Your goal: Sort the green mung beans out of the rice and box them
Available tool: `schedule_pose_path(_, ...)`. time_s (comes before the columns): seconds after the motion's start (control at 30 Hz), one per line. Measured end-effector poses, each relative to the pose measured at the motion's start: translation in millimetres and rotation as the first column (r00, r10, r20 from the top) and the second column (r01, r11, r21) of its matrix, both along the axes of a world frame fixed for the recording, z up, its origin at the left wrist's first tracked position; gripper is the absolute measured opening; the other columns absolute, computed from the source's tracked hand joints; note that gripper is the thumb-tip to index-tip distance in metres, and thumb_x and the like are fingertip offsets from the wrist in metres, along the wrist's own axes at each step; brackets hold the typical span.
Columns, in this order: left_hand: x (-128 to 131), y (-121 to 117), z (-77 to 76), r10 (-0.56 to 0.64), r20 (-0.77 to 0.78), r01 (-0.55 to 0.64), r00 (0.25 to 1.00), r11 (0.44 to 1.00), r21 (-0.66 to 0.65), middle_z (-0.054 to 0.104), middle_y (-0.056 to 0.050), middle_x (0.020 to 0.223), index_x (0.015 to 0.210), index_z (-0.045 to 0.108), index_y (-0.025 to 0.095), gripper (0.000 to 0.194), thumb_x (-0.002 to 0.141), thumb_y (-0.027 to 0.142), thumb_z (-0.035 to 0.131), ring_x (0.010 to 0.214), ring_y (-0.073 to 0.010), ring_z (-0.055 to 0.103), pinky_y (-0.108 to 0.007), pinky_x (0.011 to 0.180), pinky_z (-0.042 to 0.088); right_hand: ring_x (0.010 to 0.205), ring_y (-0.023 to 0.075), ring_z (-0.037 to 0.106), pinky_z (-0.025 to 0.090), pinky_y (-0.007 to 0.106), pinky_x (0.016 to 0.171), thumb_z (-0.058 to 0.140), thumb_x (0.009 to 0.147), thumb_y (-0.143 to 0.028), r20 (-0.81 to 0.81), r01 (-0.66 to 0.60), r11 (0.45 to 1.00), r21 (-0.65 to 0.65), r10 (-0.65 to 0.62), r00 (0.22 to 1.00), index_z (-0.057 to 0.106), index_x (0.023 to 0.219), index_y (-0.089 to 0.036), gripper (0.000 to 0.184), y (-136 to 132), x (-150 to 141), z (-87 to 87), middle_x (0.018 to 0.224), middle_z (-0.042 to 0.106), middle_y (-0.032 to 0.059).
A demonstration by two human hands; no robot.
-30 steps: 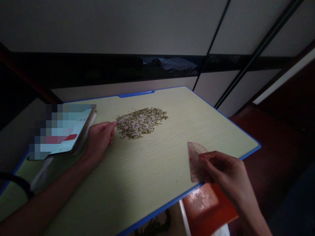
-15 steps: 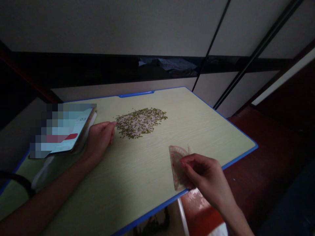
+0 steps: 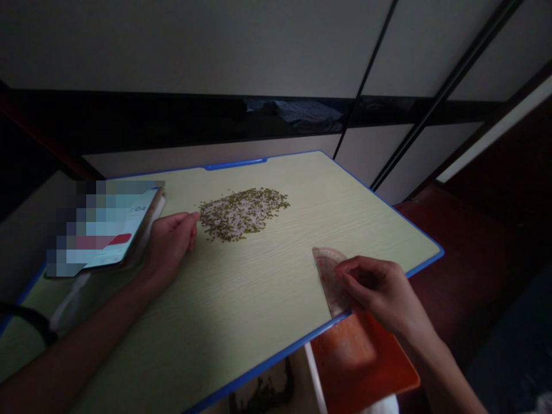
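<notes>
In the head view, my right hand (image 3: 379,287) pinches a clear semicircular protractor (image 3: 330,276) with red markings. It is at the front right edge of the table, flat side facing left. My left hand (image 3: 172,236) rests on the table with its fingers curled closed. Its fingertips are at the left end of a spread pile of small green beans mixed with pale grains (image 3: 244,213). Whether anything is inside those fingers is hidden.
A lit tablet or phone (image 3: 138,224), partly blurred out, leans at the left of the pale, blue-edged table (image 3: 259,293). An orange-red surface (image 3: 366,368) and a pale box-like thing (image 3: 259,397) lie below the front edge. Cabinet panels (image 3: 194,46) stand behind.
My right hand has moved right and slightly up with the protractor, showing more of the orange surface below. My left hand and the pile stay about where they were; the view shifts slightly.
</notes>
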State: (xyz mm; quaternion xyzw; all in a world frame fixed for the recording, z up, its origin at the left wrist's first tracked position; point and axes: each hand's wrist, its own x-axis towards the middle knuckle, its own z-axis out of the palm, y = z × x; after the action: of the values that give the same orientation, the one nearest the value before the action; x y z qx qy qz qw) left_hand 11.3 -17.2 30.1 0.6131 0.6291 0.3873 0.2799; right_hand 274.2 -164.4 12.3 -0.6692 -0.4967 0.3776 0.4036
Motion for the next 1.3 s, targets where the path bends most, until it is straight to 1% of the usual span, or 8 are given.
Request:
schedule_pose_path(0.27, -0.8, 0.7, -2.6, -0.011, -0.023, 0.011, 1.0, 1.0, 0.003, 0.036, 0.009, 0.036, 0.046, 0.038, 0.019, 0.032, 0.076, 0.025, 0.044, 0.04, -0.0068, 0.036, -0.019, 0.048, 0.029, 0.039, 0.0063, 0.041, 0.032, 0.019, 0.037, 0.055, 0.073, -0.026, 0.073, -0.063, 0.998, 0.018, 0.062, 0.995, 0.06, 0.077, -0.011, 0.016, 4.9, 19.2, 7.8, 0.048, 0.047, -0.0035)
schedule_pose_path(0.4, -1.2, 0.1, -1.4, -0.009, -0.047, 0.009, 0.999, 1.0, 0.006, 0.036, 0.009, 0.036, 0.046, 0.038, 0.019, 0.032, 0.077, 0.024, 0.044, 0.04, -0.0063, 0.035, -0.019, 0.047, 0.029, 0.042, 0.0091, 0.049, 0.039, 0.019, 0.04, 0.055, 0.078, -0.026, 0.086, -0.105, 0.988, 0.111, 0.095, 0.992, 0.05, 0.113, -0.012, 0.038, 7.5, 32.2, 27.2, 0.052, 0.053, -0.004)
schedule_pose_path(0.5, -0.8, 0.2, -0.6, -0.004, -0.065, 0.004, 0.998, 1.0, 0.006, 0.036, 0.009, 0.036, 0.047, 0.038, 0.019, 0.032, 0.077, 0.025, 0.044, 0.039, -0.006, 0.035, -0.018, 0.047, 0.029, 0.053, 0.0125, 0.059, 0.046, 0.021, 0.048, 0.055, 0.081, -0.027, 0.238, -0.165, 0.964, 0.209, 0.114, 0.964, 0.051, 0.109, -0.014, 0.032, 14.0, 44.4, 46.8, 0.062, 0.064, 0.0017)
schedule_pose_path(0.67, -0.8, 0.2, -1.1, -0.019, -0.125, 0.023, 0.992, 0.999, 0.026, 0.035, 0.01, 0.037, 0.049, 0.037, 0.019, 0.031, 0.078, 0.026, 0.042, 0.039, -0.0061, 0.035, -0.019, 0.046, 0.029, 0.075, 0.0161, 0.065, 0.049, 0.024, 0.062, 0.049, 0.084, -0.02, 0.672, -0.456, 0.862, 0.224, 0.202, 0.712, 0.064, 0.089, -0.015, 0.016, 37.0, 54.1, 60.2, 0.087, 0.07, 0.0083)
schedule_pose_path(0.9, 7.4, -22.5, 10.9, -0.073, -0.315, 0.14, 0.946, 0.97, 0.198, 0.024, 0.009, 0.043, 0.044, 0.03, 0.019, 0.038, 0.078, 0.024, 0.046, 0.047, -0.0059, 0.028, -0.021, 0.05, 0.021, 0.082, 0.0176, 0.064, 0.048, 0.029, 0.071, 0.043, 0.086, -0.01, 0.806, -0.616, 0.771, 0.162, 0.257, 0.533, 0.066, 0.098, -0.015, 0.027, 60.3, 56.6, 35.6, 0.091, 0.069, 0.0085)
schedule_pose_path(1.03, 22.7, -52.9, 17.7, -0.276, -0.574, 0.535, 0.771, 0.77, 0.348, 0.03, 0.008, 0.046, 0.047, 0.035, 0.018, 0.034, 0.08, 0.022, 0.045, 0.045, -0.0062, 0.032, -0.022, 0.049, 0.023, 0.081, 0.0173, 0.063, 0.048, 0.028, 0.069, 0.042, 0.085, -0.008, 0.813, -0.66, 0.739, 0.137, 0.296, 0.5, 0.067, 0.099, -0.014, 0.029, 61.1, 59.4, 25.4, 0.091, 0.068, 0.0098)
schedule_pose_path(1.17, 46.8, -96.8, 19.8, -0.477, -0.662, 0.782, 0.578, 0.555, 0.284, 0.049, 0.003, 0.053, 0.058, 0.05, 0.019, 0.024, 0.081, 0.017, 0.043, 0.048, -0.0091, 0.044, -0.023, 0.048, 0.029, 0.082, 0.0167, 0.062, 0.048, 0.028, 0.071, 0.042, 0.086, -0.009, 0.805, -0.68, 0.72, 0.138, 0.319, 0.501, 0.067, 0.1, -0.014, 0.029, 55.6, 59.2, 22.0, 0.091, 0.068, 0.0095)
schedule_pose_path(1.3, 75.0, -150.3, 4.0, -0.734, -0.403, 0.809, 0.547, 0.588, 0.028, 0.062, -0.002, 0.064, 0.065, 0.06, 0.022, 0.018, 0.078, 0.018, 0.048, 0.056, -0.0139, 0.053, -0.026, 0.052, 0.035, 0.084, 0.0164, 0.061, 0.048, 0.029, 0.073, 0.041, 0.086, -0.008, 0.793, -0.703, 0.699, 0.133, 0.35, 0.498, 0.067, 0.102, -0.015, 0.031, 46.6, 57.0, 24.2, 0.092, 0.068, 0.0087)
